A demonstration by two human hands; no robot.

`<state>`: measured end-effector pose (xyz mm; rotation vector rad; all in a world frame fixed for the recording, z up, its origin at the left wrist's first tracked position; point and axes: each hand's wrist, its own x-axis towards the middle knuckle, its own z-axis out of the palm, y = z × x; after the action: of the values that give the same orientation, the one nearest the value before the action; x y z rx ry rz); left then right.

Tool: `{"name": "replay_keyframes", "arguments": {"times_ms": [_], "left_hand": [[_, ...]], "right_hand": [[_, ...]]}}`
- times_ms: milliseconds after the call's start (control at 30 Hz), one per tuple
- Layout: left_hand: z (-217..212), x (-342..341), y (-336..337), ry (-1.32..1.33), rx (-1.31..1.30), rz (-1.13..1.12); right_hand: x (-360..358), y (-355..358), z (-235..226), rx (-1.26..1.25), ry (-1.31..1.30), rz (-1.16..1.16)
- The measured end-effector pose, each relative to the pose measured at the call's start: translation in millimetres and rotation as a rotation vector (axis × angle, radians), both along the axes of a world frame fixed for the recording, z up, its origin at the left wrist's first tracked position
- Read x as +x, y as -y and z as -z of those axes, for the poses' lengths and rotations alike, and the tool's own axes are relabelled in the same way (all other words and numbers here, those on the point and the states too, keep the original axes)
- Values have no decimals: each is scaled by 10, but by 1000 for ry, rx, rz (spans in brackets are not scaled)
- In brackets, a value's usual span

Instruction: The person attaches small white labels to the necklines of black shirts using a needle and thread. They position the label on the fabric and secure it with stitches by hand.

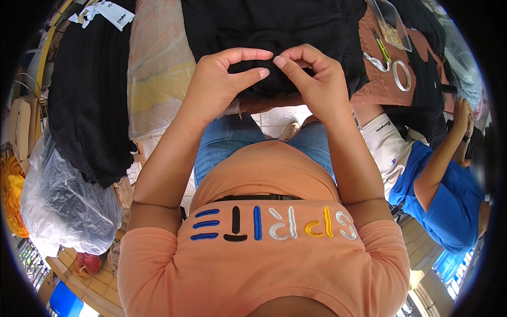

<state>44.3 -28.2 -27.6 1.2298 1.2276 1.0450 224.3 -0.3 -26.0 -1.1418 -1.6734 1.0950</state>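
On the left, where I can see over the seated worker's side, a long dark cloth bundle hangs down, with crumpled white scraps at its top. Beside it spreads clear plastic sheeting, yellowish in part. Lower down bulges a clear plastic bag; near the room's edge is an orange-yellow bundle. On the right, green-handled snips lie by a white ring and a clear tray. Past them sits a co-worker in a blue shirt and pale shorts.
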Motion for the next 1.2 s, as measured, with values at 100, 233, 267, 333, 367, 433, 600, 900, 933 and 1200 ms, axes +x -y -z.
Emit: {"name": "replay_keyframes", "arguments": {"times_ms": [100,233,267,333,367,433,600,900,933,1200], "left_hand": [[-54,-10,8,-3,-78,26],[-67,-19,16,-16,-72,29],[-61,-20,19,-14,-60,25],[-48,-22,23,10,-50,21],[-42,-24,26,21,-45,18],[-32,-19,27,29,-29,15],[-54,-25,31,59,-76,28],[-61,-20,23,17,-53,30],[-53,-23,25,19,-46,26],[-59,-24,31,79,-65,27]], "right_hand": [[46,-38,36,-150,-167,-36],[56,-64,29,-137,-201,-38],[54,-65,15,-137,-194,-43],[53,-57,-12,-138,-179,-53],[53,-43,-18,-148,-152,-67],[57,-14,-29,-167,-96,-92],[45,-21,10,-115,-35,-112],[30,-76,13,-29,-83,2],[31,-76,0,-26,-94,8],[108,-47,7,-41,11,-122]]}}
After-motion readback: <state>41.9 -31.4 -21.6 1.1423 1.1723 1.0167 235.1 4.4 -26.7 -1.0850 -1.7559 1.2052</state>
